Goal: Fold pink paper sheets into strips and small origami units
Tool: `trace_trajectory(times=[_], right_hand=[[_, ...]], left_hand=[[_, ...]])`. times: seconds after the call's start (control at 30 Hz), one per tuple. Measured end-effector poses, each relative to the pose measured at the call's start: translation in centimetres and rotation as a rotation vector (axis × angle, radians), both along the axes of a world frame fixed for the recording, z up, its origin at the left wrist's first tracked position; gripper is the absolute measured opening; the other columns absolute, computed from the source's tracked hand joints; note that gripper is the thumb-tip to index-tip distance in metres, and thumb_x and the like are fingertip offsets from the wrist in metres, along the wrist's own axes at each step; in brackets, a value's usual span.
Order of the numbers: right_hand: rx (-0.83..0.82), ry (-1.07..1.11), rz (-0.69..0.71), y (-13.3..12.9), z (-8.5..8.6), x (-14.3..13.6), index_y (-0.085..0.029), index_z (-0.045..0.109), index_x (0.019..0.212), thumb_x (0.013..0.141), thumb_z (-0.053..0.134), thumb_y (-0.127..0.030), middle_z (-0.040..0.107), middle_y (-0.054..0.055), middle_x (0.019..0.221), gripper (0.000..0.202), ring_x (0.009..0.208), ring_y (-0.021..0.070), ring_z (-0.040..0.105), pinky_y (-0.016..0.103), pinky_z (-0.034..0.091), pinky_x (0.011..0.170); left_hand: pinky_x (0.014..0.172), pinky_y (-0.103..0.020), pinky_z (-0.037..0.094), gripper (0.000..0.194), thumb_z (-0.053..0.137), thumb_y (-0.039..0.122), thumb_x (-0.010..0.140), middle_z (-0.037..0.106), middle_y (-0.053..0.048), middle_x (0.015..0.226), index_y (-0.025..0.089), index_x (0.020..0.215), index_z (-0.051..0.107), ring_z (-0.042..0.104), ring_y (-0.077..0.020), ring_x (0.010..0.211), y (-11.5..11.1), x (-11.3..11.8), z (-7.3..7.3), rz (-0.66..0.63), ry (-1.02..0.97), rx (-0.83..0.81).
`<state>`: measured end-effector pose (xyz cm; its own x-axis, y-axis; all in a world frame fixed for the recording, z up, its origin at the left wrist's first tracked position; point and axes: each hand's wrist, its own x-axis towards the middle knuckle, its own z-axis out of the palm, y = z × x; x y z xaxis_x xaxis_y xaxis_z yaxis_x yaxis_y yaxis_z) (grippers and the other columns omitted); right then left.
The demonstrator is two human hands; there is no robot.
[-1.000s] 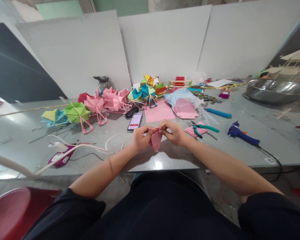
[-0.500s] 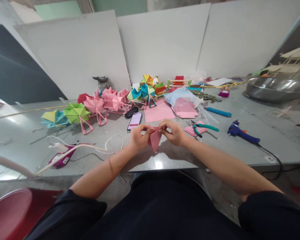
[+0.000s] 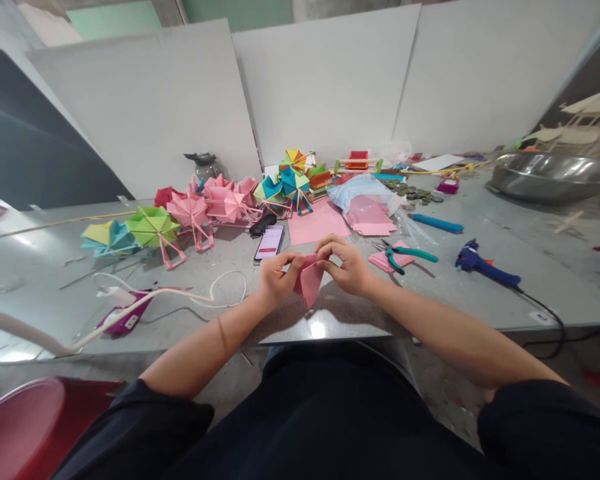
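One grey tabletop [image 3: 505,227], with a two-handed pinch near six o'clock.
Left hand [image 3: 276,279] and right hand [image 3: 349,268] pinch folded pink paper [image 3: 311,283] with their fingers at its ten and two o'clock, tip hanging toward six. Squared edges and firm, even pressure should keep creases crisp.

Grey table [image 3: 510,253] with phone [image 3: 270,243], pink sheet [image 3: 316,224], blue glue gun [image 3: 487,265], metal basin [image 3: 553,179] and paper umbrellas [image 3: 153,227] directly on top.
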<state>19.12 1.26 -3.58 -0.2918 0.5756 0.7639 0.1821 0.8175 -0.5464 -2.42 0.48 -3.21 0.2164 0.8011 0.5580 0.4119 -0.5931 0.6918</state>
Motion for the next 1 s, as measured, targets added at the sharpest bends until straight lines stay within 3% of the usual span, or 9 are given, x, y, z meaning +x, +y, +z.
trace_trajectory(times=[0.27,0.6,0.7,0.83,1.0], right_hand=[[-0.026,0.012,0.026,-0.5,0.0,-0.3,-0.024,0.069,0.089,0.099,0.071,-0.021,0.066,0.007,0.105,0.010,0.096,0.0227,0.064,0.041,0.057,0.089],[-0.052,0.065,0.109,-0.7,0.5,0.0,-0.026,0.068,0.093,0.102,0.073,-0.038,0.062,0.008,0.115,0.016,0.110,0.0248,0.063,0.045,0.055,0.103],[-0.072,0.029,0.182,-0.6,1.0,0.6,-0.027,0.067,0.105,0.104,0.069,-0.029,0.063,0.009,0.122,0.003,0.108,0.0225,0.065,0.041,0.058,0.095],[-0.039,-0.184,0.272,0.0,1.6,1.8,-0.027,0.074,0.114,0.099,0.062,-0.009,0.069,0.009,0.120,0.026,0.109,0.0219,0.069,0.040,0.060,0.095],[-0.003,-0.307,0.297,1.3,1.0,3.0,-0.026,0.083,0.106,0.095,0.065,-0.007,0.077,0.007,0.107,0.028,0.096,0.0199,0.075,0.033,0.061,0.085]], left_hand=[[0.073,-0.039,0.060,0.034,0.079,0.058,0.092,0.084,-0.006,0.092,0.025,0.097,0.085,0.073,-0.0241,0.080,0.5,0.7,-1.0,-0.061,-0.066,-0.127],[0.065,-0.031,0.053,0.027,0.081,0.048,0.089,0.081,-0.004,0.080,0.021,0.088,0.085,0.067,-0.0189,0.071,0.4,0.8,0.0,0.020,-0.131,-0.058],[0.061,-0.029,0.050,0.027,0.082,0.047,0.087,0.080,-0.004,0.078,0.020,0.088,0.084,0.065,-0.0180,0.070,0.7,0.5,0.3,-0.003,-0.136,-0.095],[0.059,-0.028,0.049,0.029,0.083,0.049,0.085,0.079,-0.004,0.078,0.020,0.089,0.084,0.063,-0.0166,0.067,1.3,0.2,0.7,-0.103,-0.099,-0.203],[0.057,-0.028,0.049,0.026,0.084,0.046,0.084,0.076,-0.002,0.075,0.020,0.085,0.081,0.063,-0.0163,0.065,1.8,0.1,0.9,-0.141,-0.014,-0.295]])
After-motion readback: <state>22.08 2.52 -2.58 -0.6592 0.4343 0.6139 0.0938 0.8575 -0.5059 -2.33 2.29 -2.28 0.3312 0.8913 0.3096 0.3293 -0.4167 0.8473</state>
